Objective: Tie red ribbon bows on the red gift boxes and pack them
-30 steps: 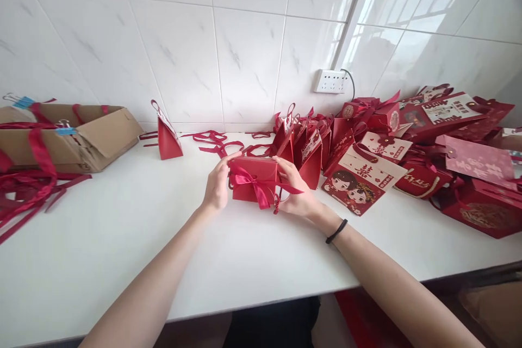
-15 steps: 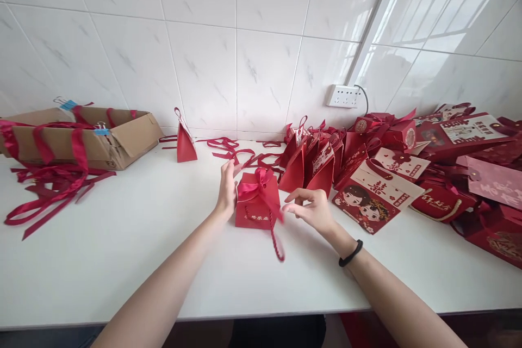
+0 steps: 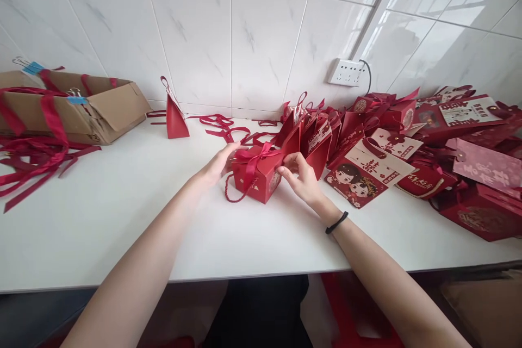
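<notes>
A small red gift box (image 3: 261, 180) stands on the white table between my hands, turned so that a front corner faces me. A satin ribbon bow (image 3: 258, 156) is tied on its top. A twisted cord handle (image 3: 234, 194) hangs in a loop at its front left. My left hand (image 3: 220, 164) holds the box's left rear side, the fingertips partly hidden behind it. On the opposite side my right hand (image 3: 300, 175), with a black band at the wrist, grips the right rear edge between thumb and fingers.
A cardboard box (image 3: 116, 110) with ribbons over its rim is at the left. A red folded box (image 3: 176, 117) stands by the wall, near loose ribbons (image 3: 216, 120). Several red boxes (image 3: 312, 138) and a flat card bag (image 3: 362, 176) crowd the right, under a power strip (image 3: 348, 73).
The gift box has turned, bringing its patterned right side into view, and its cord handle has swung to the left. My right hand has closed on its edge. The camera view has shifted.
</notes>
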`<control>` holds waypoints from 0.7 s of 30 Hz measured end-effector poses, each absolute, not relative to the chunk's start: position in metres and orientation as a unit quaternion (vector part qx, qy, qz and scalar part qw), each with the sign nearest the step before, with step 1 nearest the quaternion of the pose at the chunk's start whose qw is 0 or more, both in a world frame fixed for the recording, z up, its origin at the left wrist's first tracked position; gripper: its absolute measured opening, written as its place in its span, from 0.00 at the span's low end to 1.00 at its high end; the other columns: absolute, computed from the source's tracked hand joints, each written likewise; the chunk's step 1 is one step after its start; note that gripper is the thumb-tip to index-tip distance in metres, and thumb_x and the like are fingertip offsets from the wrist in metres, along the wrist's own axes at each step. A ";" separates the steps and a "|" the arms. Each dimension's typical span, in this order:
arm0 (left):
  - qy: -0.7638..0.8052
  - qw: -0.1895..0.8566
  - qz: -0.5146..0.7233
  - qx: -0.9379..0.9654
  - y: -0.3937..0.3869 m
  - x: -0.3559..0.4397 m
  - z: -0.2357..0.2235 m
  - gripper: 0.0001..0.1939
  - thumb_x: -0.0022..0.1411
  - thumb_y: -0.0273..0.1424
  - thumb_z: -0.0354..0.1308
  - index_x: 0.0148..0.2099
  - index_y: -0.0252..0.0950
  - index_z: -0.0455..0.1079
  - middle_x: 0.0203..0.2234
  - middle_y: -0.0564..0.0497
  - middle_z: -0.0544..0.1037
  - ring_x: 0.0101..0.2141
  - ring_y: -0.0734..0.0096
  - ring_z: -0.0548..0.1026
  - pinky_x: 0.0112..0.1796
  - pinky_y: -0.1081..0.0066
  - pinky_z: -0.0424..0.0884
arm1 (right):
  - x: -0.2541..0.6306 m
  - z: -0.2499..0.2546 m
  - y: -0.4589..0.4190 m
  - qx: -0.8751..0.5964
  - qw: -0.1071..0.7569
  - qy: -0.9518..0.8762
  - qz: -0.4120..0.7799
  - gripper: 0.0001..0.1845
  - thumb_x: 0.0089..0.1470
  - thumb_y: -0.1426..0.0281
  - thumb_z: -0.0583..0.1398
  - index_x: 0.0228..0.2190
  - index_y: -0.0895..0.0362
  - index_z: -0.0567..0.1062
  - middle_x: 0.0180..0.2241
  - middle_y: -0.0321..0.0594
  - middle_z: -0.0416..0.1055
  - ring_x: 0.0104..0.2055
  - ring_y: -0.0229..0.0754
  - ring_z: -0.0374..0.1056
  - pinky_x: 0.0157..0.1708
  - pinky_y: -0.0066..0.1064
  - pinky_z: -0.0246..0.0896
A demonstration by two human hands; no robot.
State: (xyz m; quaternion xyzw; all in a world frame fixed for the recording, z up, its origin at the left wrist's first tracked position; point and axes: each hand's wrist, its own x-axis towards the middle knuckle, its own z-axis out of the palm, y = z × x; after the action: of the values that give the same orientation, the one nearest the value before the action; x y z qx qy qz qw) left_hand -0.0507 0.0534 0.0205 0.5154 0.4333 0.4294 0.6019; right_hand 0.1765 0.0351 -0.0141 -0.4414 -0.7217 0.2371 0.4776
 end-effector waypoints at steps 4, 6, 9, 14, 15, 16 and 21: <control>0.367 0.634 0.422 0.534 0.054 -0.048 0.017 0.28 0.54 0.51 0.55 0.51 0.38 0.69 0.43 0.47 0.76 0.43 0.60 0.73 0.41 0.66 0.68 | 0.178 -0.017 0.042 -0.462 0.523 -0.664 0.269 0.20 0.54 0.50 0.56 0.35 0.54 0.60 0.33 0.37 0.65 0.31 0.36 0.64 0.31 0.30 0.62; 0.344 0.634 0.399 0.566 0.053 -0.047 0.016 0.26 0.56 0.49 0.56 0.53 0.40 0.68 0.45 0.48 0.75 0.46 0.59 0.72 0.43 0.65 0.68 | 0.177 -0.018 0.045 -0.487 0.528 -0.637 0.279 0.22 0.55 0.50 0.53 0.39 0.55 0.60 0.37 0.40 0.65 0.32 0.37 0.64 0.29 0.29 0.62; 0.344 0.618 0.373 0.600 0.050 -0.044 0.015 0.26 0.54 0.44 0.61 0.54 0.42 0.66 0.49 0.48 0.73 0.49 0.58 0.71 0.44 0.65 0.68 | 0.176 -0.017 0.046 -0.511 0.505 -0.630 0.295 0.24 0.56 0.50 0.51 0.43 0.56 0.62 0.40 0.43 0.66 0.32 0.37 0.64 0.28 0.30 0.63; 0.406 0.555 0.403 0.604 0.052 -0.041 0.011 0.24 0.51 0.40 0.65 0.49 0.38 0.67 0.50 0.45 0.72 0.48 0.59 0.72 0.48 0.62 0.67 | 0.174 -0.015 0.044 -0.504 0.484 -0.624 0.351 0.23 0.55 0.48 0.52 0.39 0.55 0.66 0.36 0.40 0.69 0.31 0.38 0.67 0.31 0.33 0.67; 0.421 0.529 0.413 0.610 0.054 -0.042 0.011 0.24 0.52 0.41 0.64 0.49 0.37 0.67 0.50 0.45 0.72 0.48 0.58 0.72 0.49 0.61 0.66 | 0.175 -0.015 0.043 -0.501 0.488 -0.621 0.354 0.23 0.54 0.48 0.52 0.37 0.55 0.66 0.35 0.39 0.70 0.31 0.39 0.68 0.32 0.34 0.68; 0.433 0.502 0.424 0.617 0.055 -0.042 0.010 0.24 0.53 0.42 0.62 0.49 0.37 0.68 0.50 0.45 0.72 0.48 0.58 0.72 0.50 0.60 0.66 | 0.175 -0.016 0.043 -0.494 0.492 -0.621 0.358 0.23 0.54 0.48 0.53 0.36 0.55 0.65 0.34 0.39 0.70 0.32 0.39 0.69 0.34 0.34 0.69; 0.403 0.466 0.488 0.618 0.060 -0.045 0.012 0.26 0.51 0.39 0.60 0.53 0.38 0.69 0.47 0.47 0.75 0.46 0.57 0.72 0.47 0.60 0.67 | 0.177 -0.011 0.040 -0.413 0.549 -0.624 0.373 0.23 0.53 0.47 0.55 0.30 0.55 0.65 0.26 0.36 0.71 0.28 0.37 0.70 0.34 0.32 0.69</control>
State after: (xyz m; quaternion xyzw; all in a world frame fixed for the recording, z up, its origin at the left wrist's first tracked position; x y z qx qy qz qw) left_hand -0.0455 0.0600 0.0119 0.6185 0.4031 0.4880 0.4657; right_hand 0.1772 0.0400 -0.0111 -0.4130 -0.6237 0.3733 0.5487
